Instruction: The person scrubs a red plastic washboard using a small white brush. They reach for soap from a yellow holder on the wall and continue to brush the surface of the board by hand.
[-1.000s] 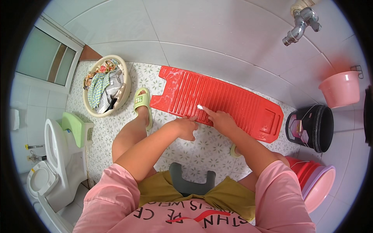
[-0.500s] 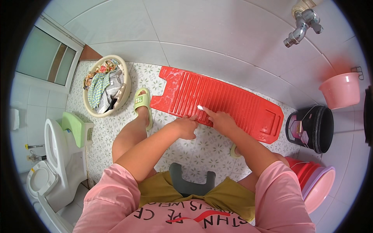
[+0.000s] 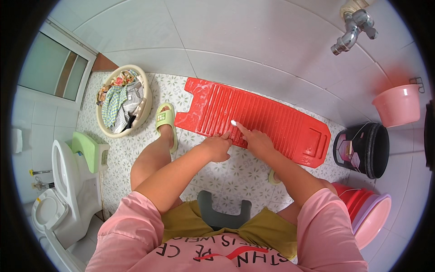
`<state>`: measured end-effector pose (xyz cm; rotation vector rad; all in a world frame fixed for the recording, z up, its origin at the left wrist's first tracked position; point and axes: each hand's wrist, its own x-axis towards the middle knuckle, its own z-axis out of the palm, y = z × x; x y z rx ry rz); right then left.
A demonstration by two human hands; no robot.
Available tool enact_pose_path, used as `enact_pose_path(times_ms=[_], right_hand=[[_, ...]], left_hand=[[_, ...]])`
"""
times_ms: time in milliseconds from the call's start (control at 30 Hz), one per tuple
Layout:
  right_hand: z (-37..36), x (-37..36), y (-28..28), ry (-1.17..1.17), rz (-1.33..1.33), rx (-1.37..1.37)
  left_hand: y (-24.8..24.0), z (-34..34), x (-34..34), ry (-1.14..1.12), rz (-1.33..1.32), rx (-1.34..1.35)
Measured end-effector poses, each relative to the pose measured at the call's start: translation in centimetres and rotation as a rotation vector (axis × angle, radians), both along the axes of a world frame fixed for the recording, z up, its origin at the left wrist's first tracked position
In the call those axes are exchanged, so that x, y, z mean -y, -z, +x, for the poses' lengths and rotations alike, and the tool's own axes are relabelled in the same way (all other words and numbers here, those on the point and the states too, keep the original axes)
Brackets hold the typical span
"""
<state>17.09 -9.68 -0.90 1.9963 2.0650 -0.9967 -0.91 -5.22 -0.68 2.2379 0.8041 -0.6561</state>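
A wet red plastic washboard (image 3: 267, 115) with raised ridges lies slantwise on the floor before me. My right hand (image 3: 257, 142) reaches over its near edge with the index finger stretched onto the ridges. At that fingertip is a small white dab (image 3: 234, 123), too small to name for sure. Next to it, my left hand (image 3: 216, 147) rests at the washboard's near edge, its index finger pointing inward and nothing seen in its grasp. The remaining fingers of both hands are partly hidden underneath.
A cream basin (image 3: 146, 106) full of clothes (image 3: 118, 104) stands at left, near a green stool (image 3: 87, 149) and the toilet (image 3: 68, 181). At right are a black bucket (image 3: 377, 152), stacked basins (image 3: 376, 222) and a hanging pink bucket (image 3: 398, 106). A metal tap (image 3: 352, 34) juts from the wall.
Both hands have shifted very slightly. The right fingertip and the white dab sit a touch farther from me on the ridges; the washboard stays in place.
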Motion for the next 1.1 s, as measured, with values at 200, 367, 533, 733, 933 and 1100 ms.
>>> enact_pose_path(times_ms=[200,367,533,733,933,1100], right_hand=[[-0.4,0.3,0.6,-0.004,-0.02,-0.029],[0.0,-0.7,-0.2,0.026,-0.008,-0.003],[-0.6,0.4,-0.5,-0.014,-0.073,0.01],[-0.4,0.1,-0.4,0.001,0.006,0.015],[-0.2,0.0,-0.3,0.022,-0.012,0.017],[-0.3,1.1,-0.3,-0.03,-0.042,-0.051]], left_hand=[[-0.7,0.2,0.0,-0.04,-0.034,-0.027],[-0.3,0.0,0.0,-0.019,0.005,0.005],[-0.8,0.2,-0.2,-0.024,-0.025,-0.019],[-0.4,0.1,-0.1,-0.021,-0.015,-0.01],[-1.0,0.2,-0.4,-0.023,-0.009,-0.006],[-1.3,0.1,0.1,-0.028,-0.042,-0.035]])
